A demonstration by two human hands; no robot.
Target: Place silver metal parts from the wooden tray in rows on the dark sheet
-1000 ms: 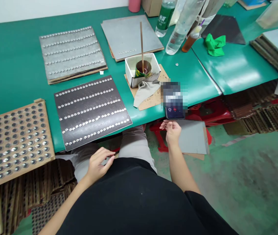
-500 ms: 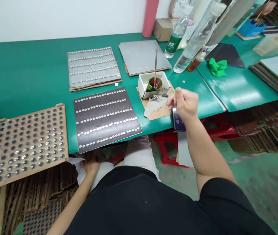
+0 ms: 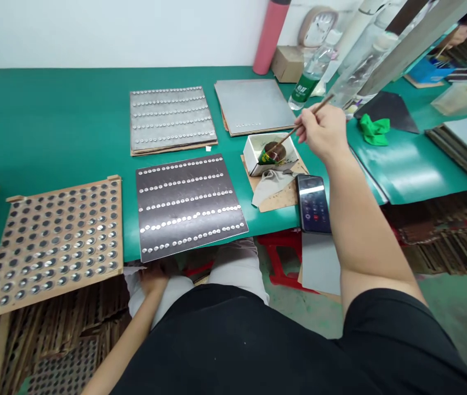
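Note:
My right hand point(image 3: 326, 131) is closed on a thin wooden stick point(image 3: 297, 128). The stick slants down into a small green-and-yellow cup point(image 3: 265, 158) with dark brown contents. That cup sits in a white box point(image 3: 251, 156) on a piece of cardboard point(image 3: 277, 202), beside a grey cloth point(image 3: 269, 187). Below my right wrist a phone point(image 3: 314, 204) lies at the table edge, its screen lit. My left hand point(image 3: 154, 277) rests on my lap under the table edge, its fingers mostly hidden. Nearest to it is a dark sheet point(image 3: 176, 219) with rows of small shiny round pieces.
A wooden board point(image 3: 58, 236) with round dark and shiny pieces overhangs the left table edge. Behind are two stacked grey sheets point(image 3: 171, 129) point(image 3: 254, 101). A water bottle point(image 3: 304, 88), a pink flask point(image 3: 268, 41) and a green cloth point(image 3: 374, 129) stand or lie farther back.
My right hand has moved up and away from the phone and taken hold of the stick, which now leans right instead of standing upright. My left hand stays on my lap.

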